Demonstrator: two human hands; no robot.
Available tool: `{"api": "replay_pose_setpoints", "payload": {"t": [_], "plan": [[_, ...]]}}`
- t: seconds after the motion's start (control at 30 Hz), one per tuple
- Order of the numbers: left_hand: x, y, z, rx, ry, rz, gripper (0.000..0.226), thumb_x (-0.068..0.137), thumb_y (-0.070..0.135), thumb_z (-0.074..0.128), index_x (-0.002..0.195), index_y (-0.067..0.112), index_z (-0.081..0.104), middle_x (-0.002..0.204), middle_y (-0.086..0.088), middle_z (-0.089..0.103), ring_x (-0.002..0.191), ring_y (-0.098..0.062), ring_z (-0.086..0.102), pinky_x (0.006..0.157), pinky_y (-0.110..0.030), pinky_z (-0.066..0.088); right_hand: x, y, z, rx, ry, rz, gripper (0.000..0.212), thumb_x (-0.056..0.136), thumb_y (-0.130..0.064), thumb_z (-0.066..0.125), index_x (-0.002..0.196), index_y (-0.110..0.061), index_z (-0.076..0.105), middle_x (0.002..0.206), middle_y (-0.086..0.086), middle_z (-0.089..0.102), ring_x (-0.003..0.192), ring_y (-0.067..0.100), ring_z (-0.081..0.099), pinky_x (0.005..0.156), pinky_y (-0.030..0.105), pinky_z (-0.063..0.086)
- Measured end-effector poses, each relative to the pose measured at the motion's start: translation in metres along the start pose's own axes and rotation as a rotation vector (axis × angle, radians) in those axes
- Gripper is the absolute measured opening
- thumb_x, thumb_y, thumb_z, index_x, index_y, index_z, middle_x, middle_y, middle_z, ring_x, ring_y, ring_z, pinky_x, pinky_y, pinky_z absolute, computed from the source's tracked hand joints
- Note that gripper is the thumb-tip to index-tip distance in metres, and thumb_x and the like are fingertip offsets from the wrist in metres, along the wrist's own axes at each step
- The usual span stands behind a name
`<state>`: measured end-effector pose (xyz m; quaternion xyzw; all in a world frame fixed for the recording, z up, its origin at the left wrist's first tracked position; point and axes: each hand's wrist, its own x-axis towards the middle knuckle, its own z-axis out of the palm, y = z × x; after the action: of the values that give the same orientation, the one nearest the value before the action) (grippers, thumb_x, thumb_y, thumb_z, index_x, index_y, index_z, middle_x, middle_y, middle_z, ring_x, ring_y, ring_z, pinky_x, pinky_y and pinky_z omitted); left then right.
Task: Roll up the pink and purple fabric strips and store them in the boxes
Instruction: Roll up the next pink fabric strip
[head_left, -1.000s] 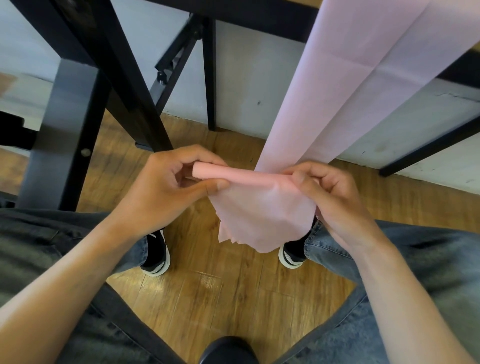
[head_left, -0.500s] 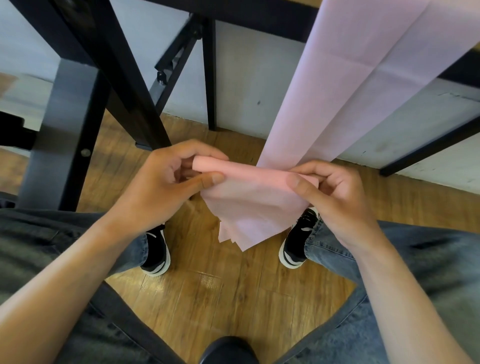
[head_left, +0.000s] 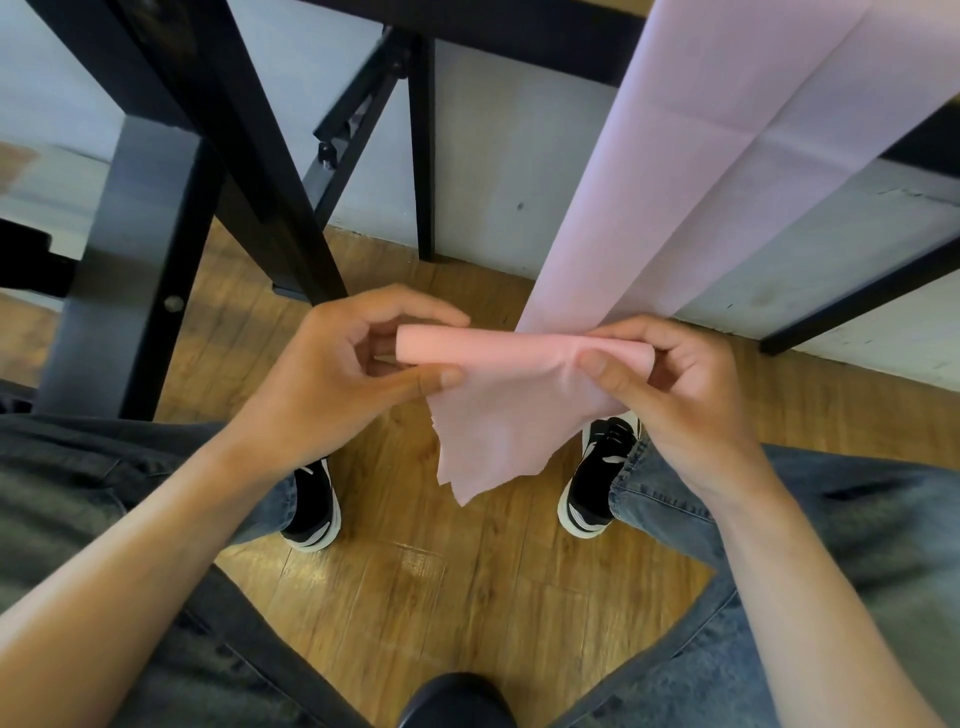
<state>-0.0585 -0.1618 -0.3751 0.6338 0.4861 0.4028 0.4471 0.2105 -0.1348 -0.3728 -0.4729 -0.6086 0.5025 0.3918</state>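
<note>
Since the earlier frames, the loose tail below the roll has been drawn up shorter and the right shoe (head_left: 597, 467) has been uncovered. The pink fabric strip (head_left: 691, 171) is held above the wooden floor (head_left: 441, 587), between the knees. Its rolled part (head_left: 498, 351) lies with its long axis running left to right, nearly level, the left end pointing at the left hand (head_left: 337, 374). That end is pinched between thumb and curled fingers. The right end is gripped by the right hand (head_left: 670, 384), thumb pressed on the front, fingers wrapped behind. From the roll the unrolled strip rises up and to the right, over the counter edge (head_left: 519, 41). Black counter legs (head_left: 130, 260) stand to the left and behind, close to the left hand. A left shoe (head_left: 311, 509) rests on the floor below.
</note>
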Motion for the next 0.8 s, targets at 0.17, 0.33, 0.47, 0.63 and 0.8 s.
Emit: {"api": "replay_pose_setpoints", "payload": {"t": [0.17, 0.33, 0.47, 0.63, 0.8], "plan": [[0.0029, 0.0015, -0.004, -0.075, 0.005, -0.016, 0.036, 0.083, 0.019, 0.074, 0.118, 0.02, 0.069, 0.112, 0.005, 0.074, 0.103, -0.015, 0.072, 0.077, -0.022, 0.06, 0.0016, -0.0006, 0.0022, 0.128, 0.076, -0.034, 0.01, 0.085, -0.025, 0.081, 0.093, -0.03, 0.079, 0.09, -0.006, 0.077, 0.086, 0.01, 0.07, 0.074, 0.019, 0.053], [0.0034, -0.0004, -0.0034, -0.124, 0.009, -0.016, 0.035, 0.084, 0.015, 0.073, 0.119, 0.017, 0.068, 0.112, 0.0, 0.075, 0.102, -0.018, 0.073, 0.077, -0.024, 0.061, 0.0014, -0.0019, 0.0012, 0.23, 0.039, 0.002, 0.013, 0.081, -0.022, 0.078, 0.09, -0.031, 0.081, 0.09, -0.006, 0.076, 0.089, 0.011, 0.069, 0.074, 0.021, 0.054], [0.0039, -0.0012, -0.0051, -0.094, -0.01, 0.015, 0.037, 0.082, 0.012, 0.075, 0.118, 0.013, 0.068, 0.113, -0.001, 0.073, 0.106, -0.019, 0.071, 0.08, -0.023, 0.06, 0.0009, 0.0002, -0.0025, 0.286, -0.027, 0.081, 0.025, 0.071, -0.043, 0.085, 0.092, -0.03, 0.081, 0.095, -0.003, 0.077, 0.092, 0.014, 0.071, 0.074, 0.026, 0.057], [0.0043, -0.0025, -0.0064, -0.021, 0.01, 0.012, 0.024, 0.09, 0.019, 0.068, 0.113, 0.017, 0.069, 0.106, 0.005, 0.072, 0.102, -0.016, 0.07, 0.077, -0.02, 0.057, 0.0016, -0.0002, -0.0065, 0.185, -0.078, 0.062, 0.033, 0.064, -0.03, 0.09, 0.096, -0.032, 0.08, 0.095, -0.003, 0.077, 0.087, 0.013, 0.07, 0.069, 0.024, 0.058], [0.0038, -0.0044, -0.0012, -0.099, -0.005, -0.034, 0.02, 0.096, 0.019, 0.058, 0.111, 0.012, 0.068, 0.101, 0.001, 0.072, 0.097, -0.018, 0.072, 0.074, -0.023, 0.059, -0.001, -0.002, -0.0034, -0.037, -0.007, -0.034, 0.015, 0.083, -0.038, 0.077, 0.081, -0.023, 0.076, 0.075, 0.003, 0.072, 0.07, 0.01, 0.064, 0.061, 0.02, 0.049]]}}
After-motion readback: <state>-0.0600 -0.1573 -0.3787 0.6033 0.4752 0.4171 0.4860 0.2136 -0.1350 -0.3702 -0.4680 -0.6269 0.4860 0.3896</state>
